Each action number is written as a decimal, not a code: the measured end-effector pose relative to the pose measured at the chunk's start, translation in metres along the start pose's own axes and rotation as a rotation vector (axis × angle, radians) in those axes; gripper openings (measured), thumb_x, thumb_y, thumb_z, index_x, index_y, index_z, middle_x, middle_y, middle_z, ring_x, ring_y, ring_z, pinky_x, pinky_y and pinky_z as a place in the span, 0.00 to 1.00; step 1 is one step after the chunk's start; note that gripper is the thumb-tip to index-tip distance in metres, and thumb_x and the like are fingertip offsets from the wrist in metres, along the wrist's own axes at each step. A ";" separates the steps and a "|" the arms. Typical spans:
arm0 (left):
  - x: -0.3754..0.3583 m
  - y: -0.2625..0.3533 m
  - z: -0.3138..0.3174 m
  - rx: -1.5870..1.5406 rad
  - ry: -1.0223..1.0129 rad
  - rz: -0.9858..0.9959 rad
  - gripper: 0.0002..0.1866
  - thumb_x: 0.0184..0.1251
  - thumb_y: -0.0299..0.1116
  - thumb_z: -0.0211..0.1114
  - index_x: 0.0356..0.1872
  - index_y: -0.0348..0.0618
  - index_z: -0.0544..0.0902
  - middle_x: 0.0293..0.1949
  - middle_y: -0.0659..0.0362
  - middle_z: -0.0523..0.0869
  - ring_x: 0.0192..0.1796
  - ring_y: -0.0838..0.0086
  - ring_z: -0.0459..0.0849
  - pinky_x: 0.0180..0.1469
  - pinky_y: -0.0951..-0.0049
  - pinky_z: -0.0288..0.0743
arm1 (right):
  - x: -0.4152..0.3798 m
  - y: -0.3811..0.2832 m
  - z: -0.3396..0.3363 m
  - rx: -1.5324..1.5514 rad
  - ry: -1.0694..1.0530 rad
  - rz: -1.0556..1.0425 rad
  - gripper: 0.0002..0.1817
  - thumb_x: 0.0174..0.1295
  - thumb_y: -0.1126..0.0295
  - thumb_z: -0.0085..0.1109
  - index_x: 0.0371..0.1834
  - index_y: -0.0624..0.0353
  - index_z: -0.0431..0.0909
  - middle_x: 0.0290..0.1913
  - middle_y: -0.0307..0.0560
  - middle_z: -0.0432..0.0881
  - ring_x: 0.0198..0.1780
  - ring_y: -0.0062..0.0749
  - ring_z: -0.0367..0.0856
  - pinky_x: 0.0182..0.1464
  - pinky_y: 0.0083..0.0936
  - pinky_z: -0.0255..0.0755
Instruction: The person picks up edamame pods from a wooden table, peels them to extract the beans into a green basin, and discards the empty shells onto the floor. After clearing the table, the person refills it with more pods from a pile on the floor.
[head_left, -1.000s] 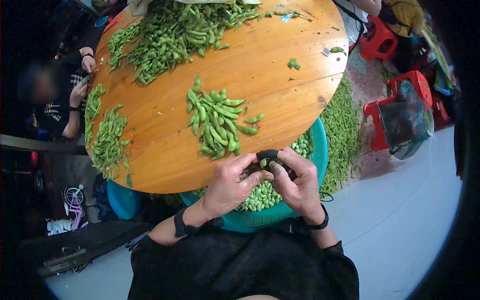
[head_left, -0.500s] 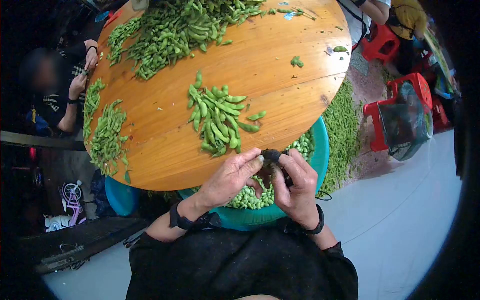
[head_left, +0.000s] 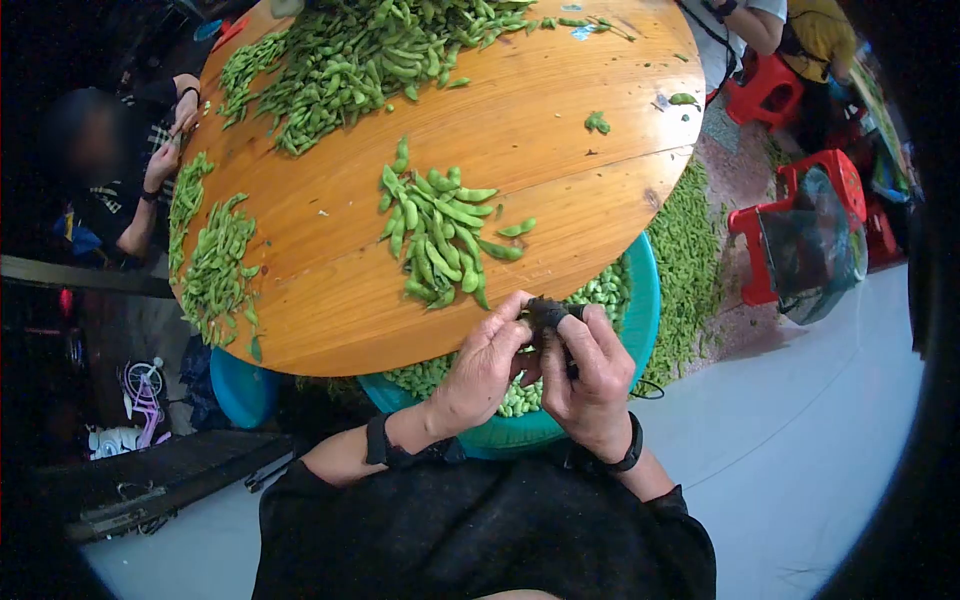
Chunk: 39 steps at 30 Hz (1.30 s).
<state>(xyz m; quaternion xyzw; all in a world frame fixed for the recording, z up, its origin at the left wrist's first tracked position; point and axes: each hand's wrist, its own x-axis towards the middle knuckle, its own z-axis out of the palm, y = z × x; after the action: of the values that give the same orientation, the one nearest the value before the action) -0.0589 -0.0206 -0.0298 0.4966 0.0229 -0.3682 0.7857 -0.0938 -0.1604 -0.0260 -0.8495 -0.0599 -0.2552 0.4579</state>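
My left hand (head_left: 480, 370) and my right hand (head_left: 592, 378) meet fingertip to fingertip above a teal basin (head_left: 646, 300). The left thumb and fingers are pinched together. Dark wrapping covers fingers of the right hand, which are also closed. Whatever lies between the fingertips is hidden by the fingers and the wrapping. Shelled green beans (head_left: 606, 288) fill the basin below, partly covered by my hands and the tabletop. Just beyond my hands, a small pile of green soybean pods (head_left: 440, 235) lies on the round wooden table (head_left: 330, 340).
A large heap of pods (head_left: 350, 75) covers the table's far side. Smaller pod piles (head_left: 220, 260) lie at the left, near another person's hands (head_left: 165, 160). More pods (head_left: 680, 270) are spread over the floor at right, beside red stools (head_left: 840, 180). A blue tub (head_left: 243, 390) stands lower left.
My left hand has shifted slightly right, and its fingers sit closer to the right hand's. The right hand stays nearly in place, its wrapped finger bent more. The pod piles look the same.
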 end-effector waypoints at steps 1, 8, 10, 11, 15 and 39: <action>0.001 -0.001 0.000 -0.083 0.004 -0.002 0.12 0.77 0.35 0.49 0.55 0.46 0.71 0.42 0.66 0.76 0.41 0.82 0.76 0.38 0.78 0.72 | 0.001 0.002 0.000 0.022 -0.006 0.000 0.12 0.52 0.87 0.60 0.41 0.66 0.77 0.28 0.48 0.69 0.24 0.36 0.72 0.24 0.28 0.66; -0.002 0.008 0.002 -0.231 -0.012 -0.023 0.09 0.73 0.34 0.51 0.50 0.49 0.71 0.43 0.64 0.78 0.41 0.80 0.78 0.38 0.79 0.71 | 0.005 0.004 -0.010 0.600 -0.092 0.535 0.14 0.57 0.84 0.58 0.47 0.65 0.82 0.25 0.44 0.72 0.26 0.26 0.73 0.25 0.24 0.62; 0.000 0.006 0.001 -0.246 -0.046 0.026 0.08 0.73 0.33 0.51 0.49 0.48 0.71 0.40 0.64 0.78 0.37 0.81 0.77 0.33 0.78 0.70 | 0.005 0.008 -0.008 0.502 -0.107 0.427 0.13 0.58 0.83 0.58 0.47 0.66 0.82 0.25 0.43 0.71 0.25 0.25 0.74 0.25 0.24 0.64; 0.000 0.005 0.001 -0.247 -0.047 0.026 0.08 0.73 0.33 0.51 0.49 0.48 0.71 0.40 0.64 0.78 0.37 0.81 0.77 0.33 0.78 0.70 | 0.006 0.007 -0.005 0.367 -0.078 0.244 0.12 0.59 0.83 0.57 0.46 0.66 0.81 0.25 0.42 0.72 0.24 0.23 0.73 0.25 0.23 0.64; 0.001 0.001 -0.006 -0.283 -0.034 0.018 0.08 0.73 0.30 0.53 0.49 0.46 0.72 0.38 0.62 0.80 0.34 0.81 0.79 0.31 0.77 0.72 | 0.008 0.004 -0.011 0.405 -0.094 0.268 0.09 0.63 0.83 0.55 0.45 0.66 0.81 0.27 0.38 0.73 0.22 0.17 0.71 0.23 0.18 0.62; -0.006 0.051 -0.025 1.290 0.542 0.624 0.11 0.57 0.23 0.72 0.39 0.37 0.81 0.36 0.55 0.84 0.34 0.73 0.84 0.35 0.72 0.76 | 0.004 0.052 -0.081 -0.065 0.051 0.397 0.12 0.62 0.82 0.53 0.47 0.68 0.81 0.29 0.46 0.81 0.31 0.24 0.79 0.36 0.23 0.74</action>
<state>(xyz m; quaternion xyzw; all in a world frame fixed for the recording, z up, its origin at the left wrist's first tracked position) -0.0248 0.0146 -0.0006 0.9133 -0.1461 0.0651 0.3747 -0.1037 -0.2559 -0.0267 -0.8521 0.1288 -0.1833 0.4730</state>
